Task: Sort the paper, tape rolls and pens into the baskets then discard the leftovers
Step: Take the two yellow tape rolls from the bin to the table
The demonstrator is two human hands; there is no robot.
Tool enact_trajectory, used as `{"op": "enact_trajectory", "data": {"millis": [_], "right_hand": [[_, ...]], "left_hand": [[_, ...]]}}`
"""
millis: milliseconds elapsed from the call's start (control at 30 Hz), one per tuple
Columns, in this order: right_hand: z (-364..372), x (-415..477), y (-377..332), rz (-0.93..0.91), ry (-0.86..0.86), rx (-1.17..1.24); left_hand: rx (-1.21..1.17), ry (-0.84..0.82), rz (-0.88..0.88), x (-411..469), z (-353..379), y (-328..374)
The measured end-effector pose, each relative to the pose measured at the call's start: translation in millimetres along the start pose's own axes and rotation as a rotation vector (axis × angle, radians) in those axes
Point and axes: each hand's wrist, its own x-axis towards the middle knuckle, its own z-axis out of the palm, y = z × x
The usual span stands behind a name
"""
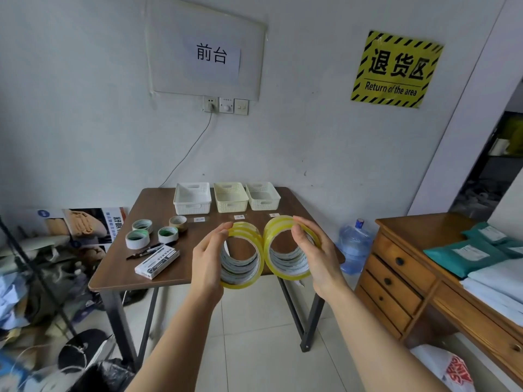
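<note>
My left hand (pixel 208 263) grips a stack of yellow clear tape rolls (pixel 243 267), and my right hand (pixel 314 253) grips a second yellow stack (pixel 285 261). Both stacks are held upright, side by side, above the near edge of the brown table (pixel 119 267). Three baskets line the table's far edge: white (pixel 192 206), cream (pixel 230 205) and white (pixel 263 203). Several white and brown tape rolls (pixel 137 239) sit at the table's left. Black pens (pixel 147 248) and a white pen box (pixel 157 263) lie in front of them. No loose paper shows.
A black trash bag (pixel 107 374) sits at the floor lower left amid clutter. A wooden dresser (pixel 396 281) with green parcels stands to the right, a water jug (pixel 355 246) behind the table. Small labels (pixel 239 217) lie in front of the baskets.
</note>
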Motion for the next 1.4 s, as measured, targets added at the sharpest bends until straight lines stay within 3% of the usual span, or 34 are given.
{"op": "enact_trajectory", "data": {"millis": [500, 900, 1400], "right_hand": [[-12.6, 152.1, 76.4, 0.147, -0.04, -0.076], [-42.5, 268.7, 160.0, 0.293, -0.125, -0.089], [-44.0, 344.5, 258.2, 0.55, -0.197, -0.111]], "left_hand": [[0.087, 0.02, -0.099, 140.8, 42.4, -64.9], [0.163, 0.136, -0.144, 230.7, 87.2, -147.1], [0.29, 0.234, -0.357, 303.7, 92.5, -229.2]]}}
